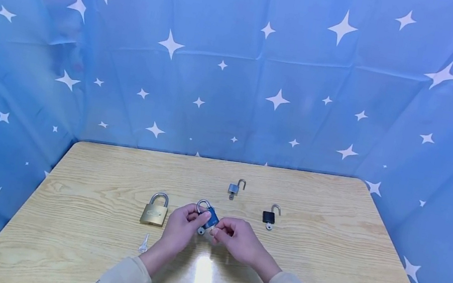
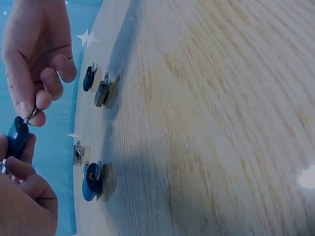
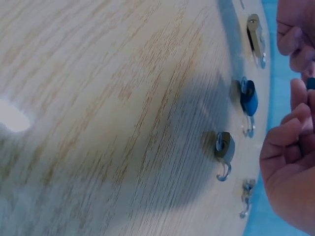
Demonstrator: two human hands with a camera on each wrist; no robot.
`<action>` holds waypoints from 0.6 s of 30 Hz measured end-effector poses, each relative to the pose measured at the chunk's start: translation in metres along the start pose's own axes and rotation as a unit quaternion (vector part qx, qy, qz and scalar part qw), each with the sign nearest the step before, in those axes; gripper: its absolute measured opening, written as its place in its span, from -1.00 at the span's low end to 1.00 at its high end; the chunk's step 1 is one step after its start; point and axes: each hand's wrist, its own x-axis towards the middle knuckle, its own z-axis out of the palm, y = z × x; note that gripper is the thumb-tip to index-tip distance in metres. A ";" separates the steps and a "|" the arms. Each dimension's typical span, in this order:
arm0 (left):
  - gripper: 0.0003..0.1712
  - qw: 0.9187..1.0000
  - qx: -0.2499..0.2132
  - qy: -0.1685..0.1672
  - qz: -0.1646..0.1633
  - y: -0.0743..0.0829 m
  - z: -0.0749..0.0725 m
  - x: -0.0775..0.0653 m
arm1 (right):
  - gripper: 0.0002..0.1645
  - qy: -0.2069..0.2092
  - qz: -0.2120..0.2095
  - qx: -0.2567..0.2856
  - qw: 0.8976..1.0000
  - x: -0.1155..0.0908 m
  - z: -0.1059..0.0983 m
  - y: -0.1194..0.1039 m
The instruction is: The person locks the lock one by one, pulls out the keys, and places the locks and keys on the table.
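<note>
My left hand (image 1: 180, 227) grips a blue padlock (image 1: 211, 218), its shackle pointing up and to the left. With thumb and fingertips my right hand (image 1: 241, 242) pinches a small key at the padlock's lower end. In the left wrist view the key (image 2: 33, 114) meets the keyhole end of the held padlock (image 2: 18, 140). Below the held padlock hangs in view another key (image 1: 200, 230), partly covered by the hands. A second blue padlock (image 2: 92, 183), with a key in it, is on the table in both wrist views.
Left of my hands lies a large brass padlock (image 1: 153, 215), with a loose key (image 1: 143, 244) nearer me. Farther back are a small silver padlock (image 1: 233, 189) and a black padlock (image 1: 268, 217), both with raised shackles and keys inserted. A starry blue curtain (image 1: 236, 87) borders the wooden table (image 1: 320, 279).
</note>
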 end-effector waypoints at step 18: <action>-0.69 1.000 -0.007 0.003 -0.004 -0.004 -0.001 0.000 | -0.74 -0.038 0.020 0.003 0.999 0.000 -0.004 -0.002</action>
